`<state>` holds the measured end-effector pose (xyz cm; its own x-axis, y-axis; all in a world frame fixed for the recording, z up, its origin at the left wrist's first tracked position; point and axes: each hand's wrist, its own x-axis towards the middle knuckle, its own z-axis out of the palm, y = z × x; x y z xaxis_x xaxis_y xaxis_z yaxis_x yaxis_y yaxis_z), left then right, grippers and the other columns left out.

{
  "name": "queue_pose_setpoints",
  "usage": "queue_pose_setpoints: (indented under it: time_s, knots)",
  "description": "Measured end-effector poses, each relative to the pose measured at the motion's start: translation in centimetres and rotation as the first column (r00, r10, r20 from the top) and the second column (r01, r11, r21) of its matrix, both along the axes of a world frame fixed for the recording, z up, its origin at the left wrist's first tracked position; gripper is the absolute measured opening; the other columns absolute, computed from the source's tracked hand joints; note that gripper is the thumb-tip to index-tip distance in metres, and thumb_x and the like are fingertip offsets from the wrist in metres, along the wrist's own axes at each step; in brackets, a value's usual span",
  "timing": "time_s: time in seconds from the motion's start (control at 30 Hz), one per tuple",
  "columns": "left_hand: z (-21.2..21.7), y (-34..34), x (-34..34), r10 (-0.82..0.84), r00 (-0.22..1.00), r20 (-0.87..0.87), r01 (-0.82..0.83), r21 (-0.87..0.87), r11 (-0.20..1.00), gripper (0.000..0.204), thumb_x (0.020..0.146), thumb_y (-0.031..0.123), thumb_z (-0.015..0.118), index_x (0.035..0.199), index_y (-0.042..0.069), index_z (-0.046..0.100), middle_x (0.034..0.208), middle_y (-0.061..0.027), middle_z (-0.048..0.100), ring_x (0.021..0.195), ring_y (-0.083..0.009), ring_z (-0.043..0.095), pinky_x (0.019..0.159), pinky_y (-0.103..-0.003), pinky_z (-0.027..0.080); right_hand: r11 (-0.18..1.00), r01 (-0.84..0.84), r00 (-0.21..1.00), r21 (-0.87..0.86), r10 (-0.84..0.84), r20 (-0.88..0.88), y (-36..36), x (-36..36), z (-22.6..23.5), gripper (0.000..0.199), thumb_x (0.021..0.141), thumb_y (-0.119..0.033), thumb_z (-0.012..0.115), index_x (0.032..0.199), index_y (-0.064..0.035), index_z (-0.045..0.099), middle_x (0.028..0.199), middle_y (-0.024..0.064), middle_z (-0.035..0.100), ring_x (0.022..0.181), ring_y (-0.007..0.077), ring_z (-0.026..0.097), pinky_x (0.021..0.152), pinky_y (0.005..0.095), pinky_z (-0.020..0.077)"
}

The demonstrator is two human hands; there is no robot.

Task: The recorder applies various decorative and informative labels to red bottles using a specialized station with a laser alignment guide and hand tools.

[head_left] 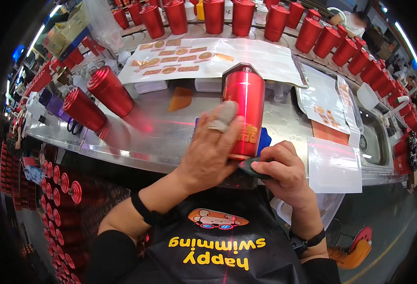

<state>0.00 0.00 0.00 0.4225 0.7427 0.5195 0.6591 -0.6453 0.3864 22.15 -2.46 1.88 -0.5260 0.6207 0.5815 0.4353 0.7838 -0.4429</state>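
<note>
- Head view: glossy red canister point(252, 102) lies over a blue cloth point(264, 140) on the metal worktop point(147, 144), directly before the person.
- Left hand point(210, 149): fingers extended against the canister's left side; whether it grips cannot be told.
- Right hand point(284, 171): pinches a dark green flat tool point(252, 168) at the canister's near end, beside the gold decal point(250, 133).

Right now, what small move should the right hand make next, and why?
Probably ease the scraper lightly along the can's near rim: the right hand grips it with its tip at or close to that rim, below the gold decal, and the left hand lies against the can.
</note>
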Motion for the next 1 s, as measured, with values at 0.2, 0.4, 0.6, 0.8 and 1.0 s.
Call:
queue_pose_setpoints:
  time_s: [0.2,0.4,0.6,0.8,1.0]
  knots:
    - [-2.7,0.0,-0.7,-0.081,0.965,0.248,0.083,0.004,0.997,0.085,0.074,0.033,0.076,0.141,-0.001,0.036,0.137,-0.027,0.044,0.133,-0.0428,0.038,0.111,-0.055,0.024,1.0,0.024,0.998,-0.009,-0.024,-0.052,-0.3,-0.6,-0.4,0.039,0.052,0.002,0.072,0.089,-0.0106,0.067,0.089,0.0033,0.059,0.082,0.0227,0.056,0.075,0.0354,0.0416]
    - [0.5,-0.6,0.1,-0.05,0.993,-0.111,0.062,0.101,0.993,0.082,0.073,0.025,0.076,0.139,-0.001,0.037,0.141,-0.027,0.039,0.132,-0.0454,0.036,0.111,-0.055,0.025,1.0,0.009,0.999,-0.015,-0.009,-0.043,-0.1,-0.1,-0.6,0.039,0.052,0.002,0.072,0.089,-0.0102,0.067,0.089,0.0032,0.059,0.082,0.0226,0.056,0.074,0.0352,0.0417]
    - [-3.2,0.0,-1.0,-0.13,0.972,0.194,0.128,0.026,0.991,0.081,0.077,0.027,0.075,0.14,-0.004,0.035,0.142,-0.0271,0.038,0.134,-0.0442,0.034,0.115,-0.052,0.02,1.0,0.027,0.998,0.013,-0.027,-0.059,-0.3,-0.1,-0.8,0.038,0.052,0.001,0.072,0.088,-0.0109,0.067,0.089,0.003,0.059,0.082,0.0229,0.057,0.074,0.0354,0.0422]
    - [-1.4,-0.3,-0.3,-0.027,0.999,-0.024,0.03,0.134,0.991,0.09,0.079,0.032,0.073,0.146,-0.005,0.024,0.141,-0.0249,0.04,0.134,-0.043,0.035,0.115,-0.056,0.017,0.999,-0.022,0.994,0.038,0.026,-0.103,0.3,0.4,-1.2,0.039,0.053,0.0,0.073,0.09,-0.0115,0.066,0.091,0.003,0.059,0.082,0.0236,0.055,0.076,0.035,0.0425]
    - [-2.1,0.2,0.0,-0.081,0.996,0.023,0.078,0.118,0.99,0.088,0.083,0.043,0.068,0.144,-0.005,0.029,0.143,-0.0277,0.038,0.131,-0.0453,0.038,0.113,-0.055,0.021,0.988,0.051,0.998,-0.145,-0.056,-0.028,-1.3,3.4,-2.1,0.033,0.071,0.001,0.07,0.102,-0.0066,0.063,0.096,0.0073,0.061,0.09,0.0252,0.058,0.079,0.0351,0.0463]
